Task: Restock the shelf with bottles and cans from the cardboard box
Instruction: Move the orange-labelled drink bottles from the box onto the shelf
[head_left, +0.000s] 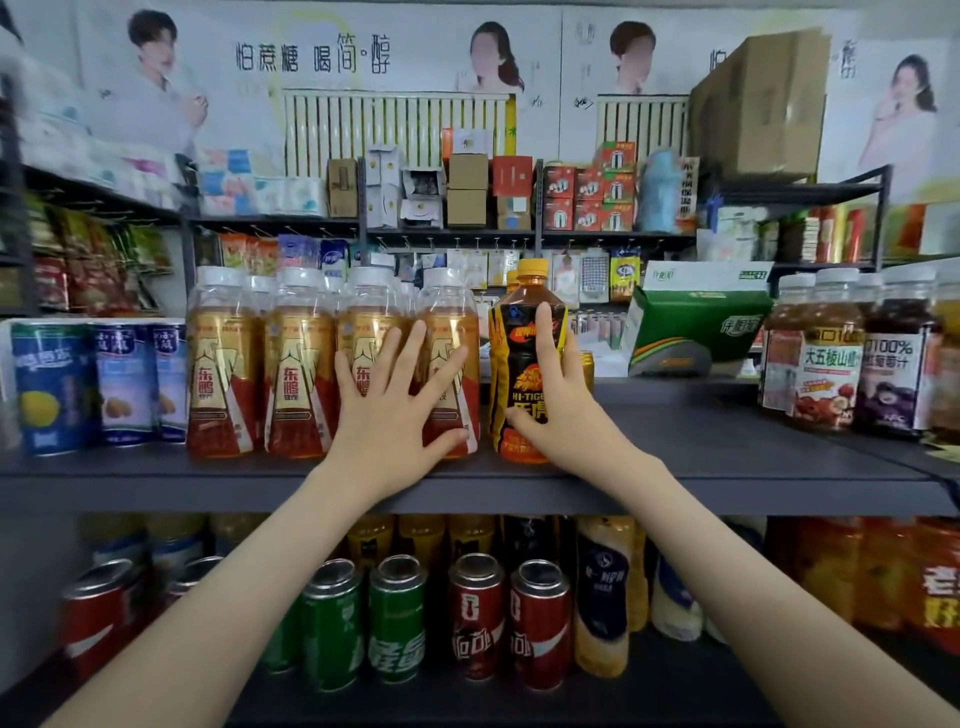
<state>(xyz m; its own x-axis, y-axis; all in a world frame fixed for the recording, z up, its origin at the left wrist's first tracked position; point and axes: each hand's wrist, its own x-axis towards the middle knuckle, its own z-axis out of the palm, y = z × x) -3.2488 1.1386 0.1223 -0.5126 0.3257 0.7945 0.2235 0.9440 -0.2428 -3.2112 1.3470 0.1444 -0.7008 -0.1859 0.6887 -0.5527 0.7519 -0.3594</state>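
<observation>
A black and orange Hi-Tiger bottle (522, 358) with an orange cap stands upright on the grey shelf (701, 447). My right hand (556, 400) grips it from the right side, index finger up its front and thumb low on the label. To its left stands a row of gold and red bottles (291, 364) with clear caps. My left hand (395, 405) lies flat with spread fingers against the two rightmost of them. No cardboard box for the task is in view.
Blue cans (98, 384) stand at the shelf's left end, juice jars (841, 358) at its right. A green carton (691, 327) sits behind bare shelf to the right of the held bottle. The lower shelf holds red and green cans (441, 618) and more bottles.
</observation>
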